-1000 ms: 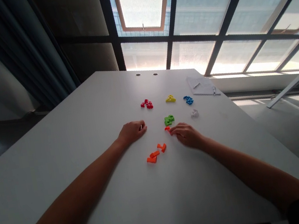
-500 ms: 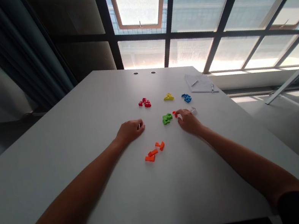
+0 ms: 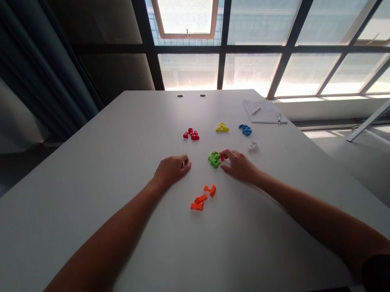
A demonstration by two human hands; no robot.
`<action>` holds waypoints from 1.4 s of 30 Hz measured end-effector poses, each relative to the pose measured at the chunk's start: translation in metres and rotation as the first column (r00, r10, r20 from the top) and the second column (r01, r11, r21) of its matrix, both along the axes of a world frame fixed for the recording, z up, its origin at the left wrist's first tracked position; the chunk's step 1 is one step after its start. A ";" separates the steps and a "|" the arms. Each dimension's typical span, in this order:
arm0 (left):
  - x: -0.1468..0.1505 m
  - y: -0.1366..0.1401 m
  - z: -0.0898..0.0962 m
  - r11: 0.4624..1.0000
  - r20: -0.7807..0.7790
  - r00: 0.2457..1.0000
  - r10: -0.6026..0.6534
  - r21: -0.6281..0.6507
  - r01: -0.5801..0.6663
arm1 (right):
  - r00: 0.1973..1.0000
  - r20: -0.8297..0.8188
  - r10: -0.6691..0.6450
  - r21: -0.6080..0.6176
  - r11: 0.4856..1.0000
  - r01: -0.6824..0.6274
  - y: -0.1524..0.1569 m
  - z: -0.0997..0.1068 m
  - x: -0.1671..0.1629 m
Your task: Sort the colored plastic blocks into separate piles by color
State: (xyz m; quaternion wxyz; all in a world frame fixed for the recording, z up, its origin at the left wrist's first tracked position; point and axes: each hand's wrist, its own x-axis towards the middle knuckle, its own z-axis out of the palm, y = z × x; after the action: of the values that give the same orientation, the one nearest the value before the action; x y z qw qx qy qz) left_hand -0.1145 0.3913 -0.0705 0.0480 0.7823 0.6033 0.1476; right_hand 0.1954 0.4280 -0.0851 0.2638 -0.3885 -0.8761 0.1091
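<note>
On the white table, my left hand (image 3: 172, 170) rests with its fingers curled in, and no object shows in them. My right hand (image 3: 239, 165) has its thumb and fingertips around a small red plastic piece (image 3: 222, 157), mostly covered by the fingers. That piece is right beside a cluster of green pieces (image 3: 214, 159). Nearer to me, between the two forearms, lie several orange pieces (image 3: 200, 199). A white piece (image 3: 253, 147) sits just beyond my right hand.
Farther back are red pieces (image 3: 192, 135), yellow pieces (image 3: 222, 127) and blue pieces (image 3: 245, 130) in separate groups. Papers with pens (image 3: 266, 111) lie near the table's right edge. Large windows (image 3: 181, 2) stand behind, with a dark curtain (image 3: 26, 70) at left.
My right hand has moved left and slightly toward me, bringing the small red piece up to the green cluster. The white piece is now uncovered. My left hand keeps its place.
</note>
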 end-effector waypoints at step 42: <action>-0.007 0.002 -0.008 0.983 0.003 0.984 -0.176 0.053 0.176 | 0.998 -0.048 -0.031 0.263 0.964 0.042 0.001 -0.002 0.019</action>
State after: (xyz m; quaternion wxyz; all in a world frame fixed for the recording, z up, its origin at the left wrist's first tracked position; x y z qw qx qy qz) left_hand -0.1217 0.3928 -0.0784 0.0425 0.8330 0.5275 0.1614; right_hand 0.2141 0.4293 -0.0870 0.3340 -0.3636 -0.8696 -0.0049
